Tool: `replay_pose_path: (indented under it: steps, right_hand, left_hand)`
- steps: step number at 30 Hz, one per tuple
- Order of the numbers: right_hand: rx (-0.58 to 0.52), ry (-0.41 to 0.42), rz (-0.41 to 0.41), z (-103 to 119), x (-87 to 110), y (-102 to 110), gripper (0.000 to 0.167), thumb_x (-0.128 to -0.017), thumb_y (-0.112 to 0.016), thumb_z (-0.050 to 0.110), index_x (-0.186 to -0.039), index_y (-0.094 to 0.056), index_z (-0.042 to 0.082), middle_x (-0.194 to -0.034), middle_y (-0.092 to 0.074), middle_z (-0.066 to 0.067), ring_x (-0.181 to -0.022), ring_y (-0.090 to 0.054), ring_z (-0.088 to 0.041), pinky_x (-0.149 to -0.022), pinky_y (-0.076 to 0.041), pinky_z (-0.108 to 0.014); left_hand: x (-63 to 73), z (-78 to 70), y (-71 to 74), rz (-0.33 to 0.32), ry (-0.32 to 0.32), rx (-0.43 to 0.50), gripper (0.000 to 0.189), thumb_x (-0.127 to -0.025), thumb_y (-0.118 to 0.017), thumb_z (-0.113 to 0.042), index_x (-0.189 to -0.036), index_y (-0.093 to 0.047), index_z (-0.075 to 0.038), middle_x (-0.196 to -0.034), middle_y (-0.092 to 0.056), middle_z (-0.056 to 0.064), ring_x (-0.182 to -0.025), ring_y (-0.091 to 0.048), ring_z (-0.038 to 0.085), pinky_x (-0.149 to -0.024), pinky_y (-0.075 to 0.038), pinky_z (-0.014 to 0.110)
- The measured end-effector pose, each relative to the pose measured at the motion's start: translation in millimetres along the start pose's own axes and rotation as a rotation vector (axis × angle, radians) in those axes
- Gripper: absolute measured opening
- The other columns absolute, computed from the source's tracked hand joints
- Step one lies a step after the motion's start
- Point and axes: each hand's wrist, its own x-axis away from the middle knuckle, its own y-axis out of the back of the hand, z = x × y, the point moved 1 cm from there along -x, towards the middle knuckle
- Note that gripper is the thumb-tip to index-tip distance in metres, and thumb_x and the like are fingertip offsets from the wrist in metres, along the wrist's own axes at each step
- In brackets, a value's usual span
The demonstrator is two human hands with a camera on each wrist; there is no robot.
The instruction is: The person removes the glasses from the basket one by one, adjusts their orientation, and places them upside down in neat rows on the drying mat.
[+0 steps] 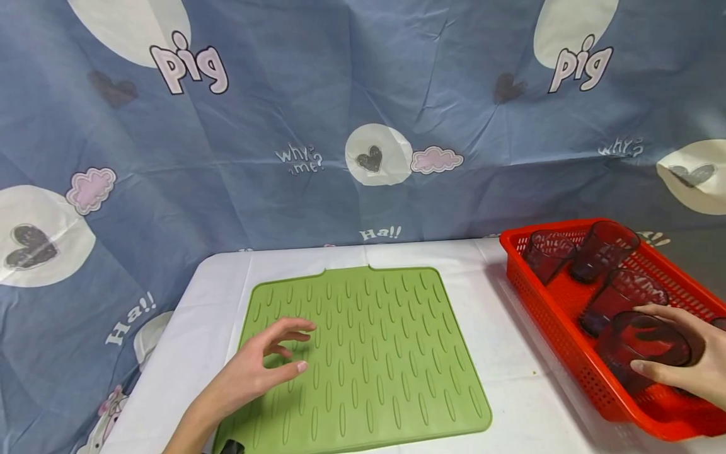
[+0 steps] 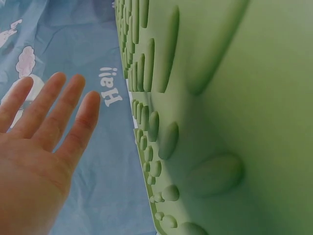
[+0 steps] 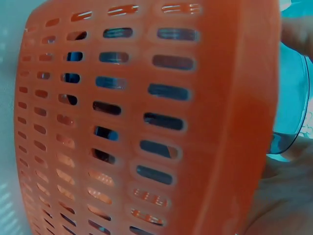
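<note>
My right hand [image 1: 700,359] grips a dark, see-through drinking glass [image 1: 643,343] inside the near part of a red plastic basket [image 1: 558,343]. The thumb lies on the near side of the glass and the fingers on the far side. Through the right wrist view, the glass rim [image 3: 293,100] shows beyond the slotted basket wall [image 3: 215,117], which hides most of the glass. My left hand [image 1: 263,375] is held over the left part of a green ridged mat [image 1: 386,359], holding nothing. Its fingers [image 2: 80,129] are spread in the left wrist view.
Several similar dark glasses stand in the basket, among them one at the back [image 1: 607,249] and one beside the gripped glass [image 1: 624,296]. The mat and basket rest on a white-covered table [image 1: 493,302]. A blue printed cloth [image 1: 295,208] hangs behind the table.
</note>
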Motion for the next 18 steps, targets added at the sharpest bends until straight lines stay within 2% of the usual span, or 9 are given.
replay_pose_path:
  steps: [9,18]
  right_hand:
    - [-0.041,0.042,-0.089,6.4,-2.1,3.1,0.093,-0.066,-0.077,-0.02,-0.136,-0.045,0.032,-0.111,-0.048,0.03,-0.094,-0.048,0.019,-0.055,-0.05,-0.012]
    - [-0.051,0.052,-0.146,11.7,-5.1,8.6,0.087,-0.069,-0.077,-0.018,-0.136,-0.048,0.028,-0.111,-0.053,0.028,-0.093,-0.052,0.017,-0.056,-0.05,-0.012]
  left_hand:
    - [-0.7,0.0,0.6,-0.005,-0.007,0.01,0.049,-0.09,-0.071,-0.009,-0.133,-0.054,-0.023,-0.13,-0.058,-0.004,-0.115,-0.058,0.03,-0.086,-0.053,0.04]
    - [-0.7,-1.4,1.3,0.0,-0.002,0.002,0.049,-0.09,-0.071,-0.009,-0.134,-0.053,-0.023,-0.13,-0.058,-0.004,-0.116,-0.058,0.026,-0.086,-0.053,0.04]
